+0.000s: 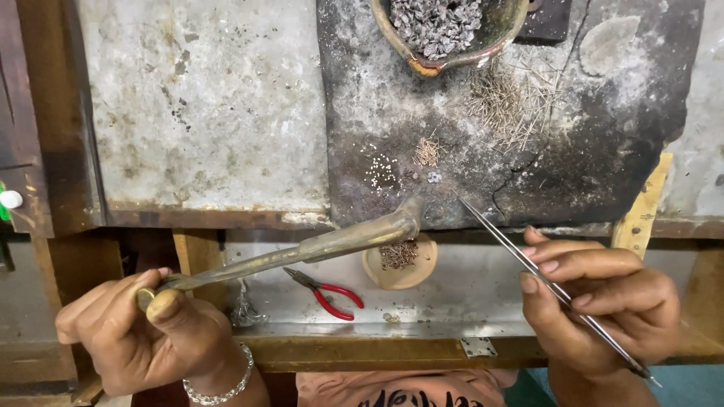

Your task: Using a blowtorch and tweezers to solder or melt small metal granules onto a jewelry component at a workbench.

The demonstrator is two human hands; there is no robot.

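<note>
Head view, from the left: my left hand, a silver chain bracelet at its wrist, is closed round the near end of a long curved brass blowpipe, thumb pressed on top. The pipe runs up and right from my fist, and its bent tip sits at the front edge of the charred dark soldering slab. Under the pipe, on the lower metal shelf, lie small red-handled pliers, and just right of them a shallow round clay dish holding dark bits. On the slab, just beyond the pipe's tip, sit a cluster of tiny pale beads and a small tuft of fine wire pieces; a bigger scatter of thin wires lies further right. At the slab's far edge stands a clay bowl of grey charcoal lumps. My right hand pinches long steel tweezers, whose points reach up-left to the slab's front edge, near the pipe's tip but apart from it.
</note>
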